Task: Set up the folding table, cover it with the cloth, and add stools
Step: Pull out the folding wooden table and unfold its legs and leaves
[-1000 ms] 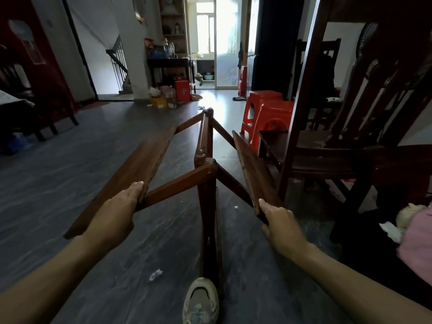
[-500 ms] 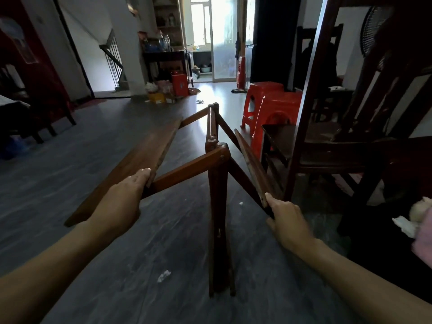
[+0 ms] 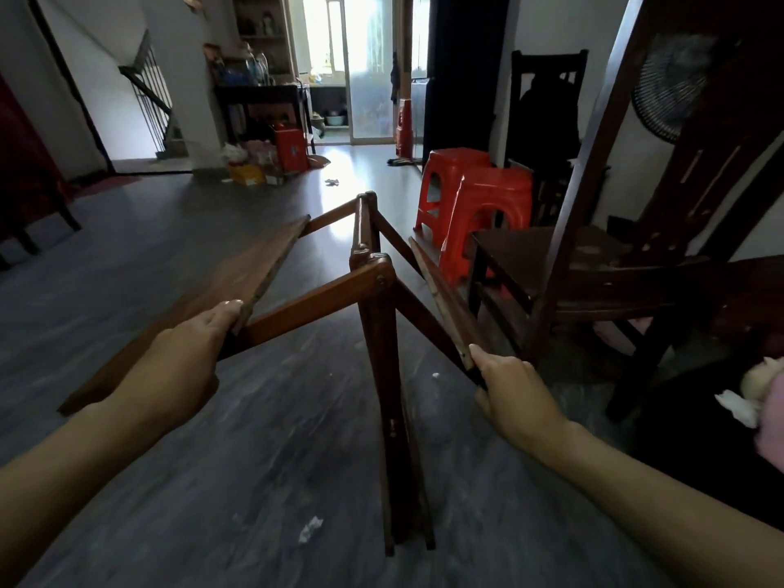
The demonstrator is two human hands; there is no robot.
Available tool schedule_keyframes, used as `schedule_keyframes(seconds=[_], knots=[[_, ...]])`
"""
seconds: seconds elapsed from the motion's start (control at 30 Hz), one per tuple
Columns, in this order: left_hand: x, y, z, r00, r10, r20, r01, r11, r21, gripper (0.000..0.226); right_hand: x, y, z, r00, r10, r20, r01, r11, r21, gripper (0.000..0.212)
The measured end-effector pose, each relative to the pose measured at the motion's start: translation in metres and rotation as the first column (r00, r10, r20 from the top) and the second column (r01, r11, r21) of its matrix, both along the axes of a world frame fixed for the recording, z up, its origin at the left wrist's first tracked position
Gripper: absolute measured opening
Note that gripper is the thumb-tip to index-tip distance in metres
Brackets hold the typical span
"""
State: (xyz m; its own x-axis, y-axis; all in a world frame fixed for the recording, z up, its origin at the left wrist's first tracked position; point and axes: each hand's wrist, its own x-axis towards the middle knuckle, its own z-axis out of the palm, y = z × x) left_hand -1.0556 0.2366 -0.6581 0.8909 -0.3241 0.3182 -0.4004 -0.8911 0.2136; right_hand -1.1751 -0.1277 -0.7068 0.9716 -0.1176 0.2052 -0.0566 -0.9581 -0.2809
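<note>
A brown wooden folding table (image 3: 373,290) stands half unfolded on the dark floor, its legs together in the middle and struts running out to two panels. My left hand (image 3: 178,362) grips the near edge of the left panel (image 3: 237,273), which lies nearly flat. My right hand (image 3: 513,392) grips the near end of the right panel (image 3: 441,299), which hangs steeply on edge. Two red plastic stools (image 3: 479,205) stand behind the table on the right. No cloth is in view.
A dark wooden chair (image 3: 594,265) stands close on the right, almost touching the right panel. Boxes and bags (image 3: 263,163) lie by a pillar at the back. Scraps of paper (image 3: 309,528) lie on the floor near the table legs. Open floor spreads to the left.
The left panel has swung up and outward, closer to level. The table legs have drawn away from me and my shoe has left the view. Both hands keep their grips.
</note>
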Motion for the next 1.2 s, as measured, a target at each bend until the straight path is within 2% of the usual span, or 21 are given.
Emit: schedule_keyframes(seconds=[0.2, 0.37, 0.47, 0.63, 0.93, 1.2], knots=[[0.0, 0.015, 0.02, 0.986, -0.052, -0.159, 0.051, 0.999, -0.01, 0.084, 0.0, 0.027, 0.025, 0.992, -0.066, -0.11, 0.07, 0.997, 0.035, 0.056], [0.012, 0.021, 0.009, 0.992, -0.084, -0.09, 0.076, 0.994, -0.082, 0.087, 0.01, 0.039, 0.015, 0.994, -0.099, -0.044, 0.099, 0.995, 0.011, 0.06], [0.019, 0.023, -0.009, 0.993, -0.099, -0.065, 0.088, 0.986, -0.144, 0.089, 0.019, 0.048, 0.004, 0.993, -0.118, 0.003, 0.118, 0.991, 0.071, 0.055], [0.034, 0.023, -0.015, 0.989, -0.104, -0.103, 0.083, 0.978, -0.191, 0.083, 0.028, 0.063, 0.01, 0.988, -0.15, 0.021, 0.147, 0.984, 0.101, 0.031], [0.042, 0.039, -0.01, 0.983, -0.157, -0.092, 0.134, 0.966, -0.219, 0.072, 0.035, 0.089, 0.017, 0.978, -0.207, 0.013, 0.207, 0.978, 0.017, 0.021], [0.044, 0.075, -0.012, 0.982, -0.179, -0.058, 0.166, 0.97, -0.18, 0.078, 0.023, 0.11, 0.021, 0.982, -0.19, -0.02, 0.189, 0.981, -0.04, 0.02]])
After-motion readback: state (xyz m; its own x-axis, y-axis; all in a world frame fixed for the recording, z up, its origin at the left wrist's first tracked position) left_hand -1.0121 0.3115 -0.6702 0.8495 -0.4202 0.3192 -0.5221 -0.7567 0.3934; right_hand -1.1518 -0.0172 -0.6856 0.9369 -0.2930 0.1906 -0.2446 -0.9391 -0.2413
